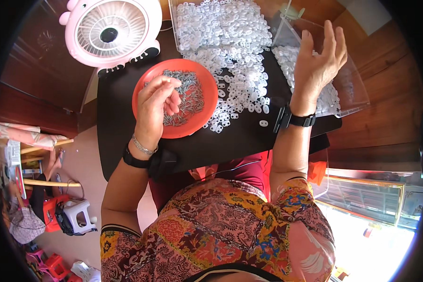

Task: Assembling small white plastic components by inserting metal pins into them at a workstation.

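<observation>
My left hand hangs over a round red plate full of small grey metal screws. Its fingers are curled with the tips drawn together; whatever they may pinch is too small to make out. At the right, my right hand is raised with fingers apart and nothing in it. Beneath it stands a clear plastic box partly filled with small white pieces. Between the hands, many white oval two-hole plastic pieces spread across the dark table, and one piece lies apart near the front.
A pink fan stands at the table's back left, beyond the plate. A larger heap of white pieces fills a clear container at the back. Wooden panelling borders the right side. Stools stand on the floor at left.
</observation>
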Demonstrator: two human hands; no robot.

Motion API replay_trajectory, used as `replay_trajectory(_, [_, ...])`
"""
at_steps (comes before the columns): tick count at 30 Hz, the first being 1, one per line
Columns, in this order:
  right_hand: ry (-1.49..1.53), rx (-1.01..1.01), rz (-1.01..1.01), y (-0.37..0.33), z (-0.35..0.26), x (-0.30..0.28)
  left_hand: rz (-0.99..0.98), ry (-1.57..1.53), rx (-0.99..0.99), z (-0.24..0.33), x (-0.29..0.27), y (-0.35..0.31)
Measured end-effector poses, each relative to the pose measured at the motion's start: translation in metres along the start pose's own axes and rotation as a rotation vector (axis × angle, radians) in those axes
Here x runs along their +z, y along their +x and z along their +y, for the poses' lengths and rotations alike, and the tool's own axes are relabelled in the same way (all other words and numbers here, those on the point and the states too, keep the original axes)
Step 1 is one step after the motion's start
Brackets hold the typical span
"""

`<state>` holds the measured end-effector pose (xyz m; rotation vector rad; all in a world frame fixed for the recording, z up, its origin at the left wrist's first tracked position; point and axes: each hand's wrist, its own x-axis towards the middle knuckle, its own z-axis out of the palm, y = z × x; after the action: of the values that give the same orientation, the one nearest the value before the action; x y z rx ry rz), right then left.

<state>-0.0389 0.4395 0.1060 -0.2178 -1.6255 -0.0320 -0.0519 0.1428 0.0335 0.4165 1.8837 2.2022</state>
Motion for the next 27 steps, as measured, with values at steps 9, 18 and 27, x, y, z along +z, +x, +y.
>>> replay_trajectory(9, [0.603,-0.048,-1.323,-0.059,-0.039,0.014,0.008,0.001,-0.017,0.0,-0.008,0.003])
replay_trajectory(18, [0.419,-0.283,-1.294,-0.086,-0.053,0.025,-0.009,0.04,-0.063,-0.003,-0.005,0.004])
replay_trajectory(27, [0.554,-0.115,-1.124,-0.087,-0.053,0.031,-0.03,0.059,-0.087,-0.005,-0.005,0.004])
